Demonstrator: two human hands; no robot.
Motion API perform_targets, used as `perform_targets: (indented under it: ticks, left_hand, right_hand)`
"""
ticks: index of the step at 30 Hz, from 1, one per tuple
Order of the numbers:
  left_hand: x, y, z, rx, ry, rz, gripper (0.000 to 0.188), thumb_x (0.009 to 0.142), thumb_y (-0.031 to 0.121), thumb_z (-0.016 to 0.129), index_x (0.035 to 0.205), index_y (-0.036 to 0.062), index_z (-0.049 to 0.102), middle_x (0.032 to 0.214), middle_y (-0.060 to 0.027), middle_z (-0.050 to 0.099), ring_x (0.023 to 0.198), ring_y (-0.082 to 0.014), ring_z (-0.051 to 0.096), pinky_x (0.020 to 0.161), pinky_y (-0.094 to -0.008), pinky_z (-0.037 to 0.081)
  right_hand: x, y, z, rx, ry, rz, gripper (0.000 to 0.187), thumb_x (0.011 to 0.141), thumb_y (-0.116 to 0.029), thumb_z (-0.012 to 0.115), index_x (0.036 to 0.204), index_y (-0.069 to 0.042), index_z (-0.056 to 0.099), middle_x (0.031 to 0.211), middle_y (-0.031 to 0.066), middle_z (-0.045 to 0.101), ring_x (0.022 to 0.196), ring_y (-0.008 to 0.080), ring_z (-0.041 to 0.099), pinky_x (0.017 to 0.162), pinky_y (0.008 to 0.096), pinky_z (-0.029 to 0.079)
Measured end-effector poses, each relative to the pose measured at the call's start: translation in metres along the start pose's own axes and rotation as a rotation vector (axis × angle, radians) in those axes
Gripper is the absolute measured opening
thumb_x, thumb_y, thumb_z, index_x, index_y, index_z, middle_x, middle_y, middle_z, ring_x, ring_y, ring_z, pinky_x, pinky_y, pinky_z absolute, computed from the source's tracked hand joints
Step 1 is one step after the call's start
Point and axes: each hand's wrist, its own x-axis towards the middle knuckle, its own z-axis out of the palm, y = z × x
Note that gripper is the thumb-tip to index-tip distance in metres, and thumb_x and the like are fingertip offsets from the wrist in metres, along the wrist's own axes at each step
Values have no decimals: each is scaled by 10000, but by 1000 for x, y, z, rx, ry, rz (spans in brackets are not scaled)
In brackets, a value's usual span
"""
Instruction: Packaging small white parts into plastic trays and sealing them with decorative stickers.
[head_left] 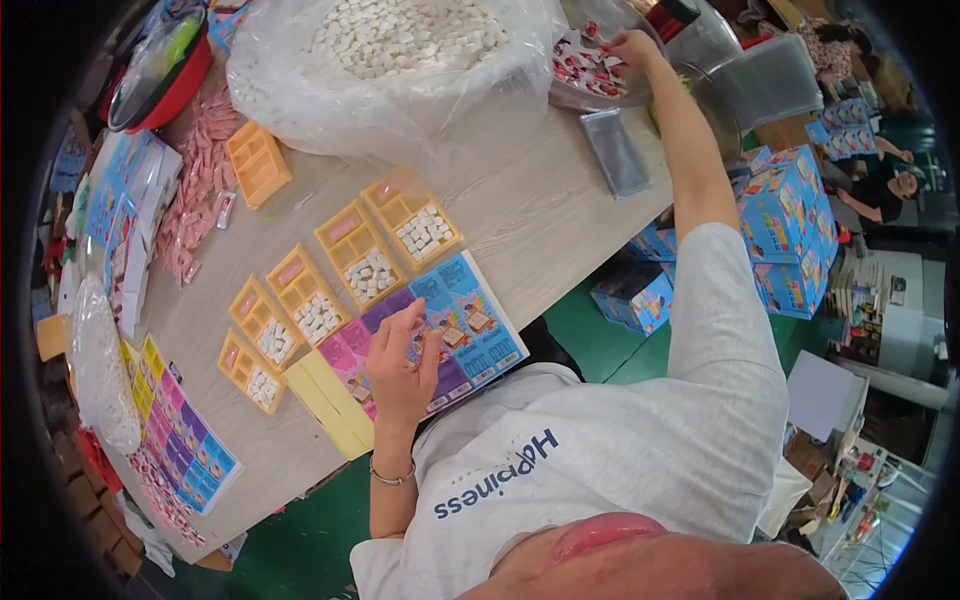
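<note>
My right hand reaches into a bowl of small red-and-white packets; its fingers curl down among them, and what they pinch is hidden. My left hand, fingers loosely extended and thumb apart, hovers over or rests on a stack of colourful printed cards at the table's near edge; nothing shows in it. Beyond the cards stands a slanting row of several yellow-orange compartment trays, each with small white cubes in one compartment and a pink piece in another. A separate orange tray sits farther back with no cubes in it.
A big plastic-lined container of white cubes fills the far side. Pink packets are heaped at left, near more printed sheets. A stack of clear sleeves lies at right. Blue printed boxes stand beyond the table; another person is farther off.
</note>
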Motion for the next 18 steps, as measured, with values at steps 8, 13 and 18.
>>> perform_targets:
  ticks: [8, 13, 18]
  left_hand:
    - [-17, 5, -1, -28, -1, -102, 353, 865, 28, 705, 1214, 19, 651, 1034, -128, 688, 923, -225, 677, 828, -329, 526]
    - [-19, -3, -1, -29, 31, -132, 330, 867, 21, 701, 1195, 18, 662, 1014, -122, 690, 920, -214, 676, 827, -330, 526]
    - [-14, -2, -7, -45, 52, -122, 310, 853, 34, 716, 1161, 22, 683, 1027, -136, 702, 905, -233, 680, 776, -335, 537]
  right_hand:
    - [7, -35, 32, -482, -85, -484, 405, 721, -171, 827, 1110, -122, 726, 897, 75, 737, 835, 229, 696, 735, 380, 573]
    - [0, -22, 27, -437, -118, -478, 155, 701, -149, 792, 825, -65, 751, 844, 99, 743, 808, 275, 715, 745, 381, 562]
    - [3, -25, 13, -137, -65, -633, 437, 663, -68, 798, 1067, -76, 630, 934, 122, 688, 879, 285, 672, 753, 401, 535]
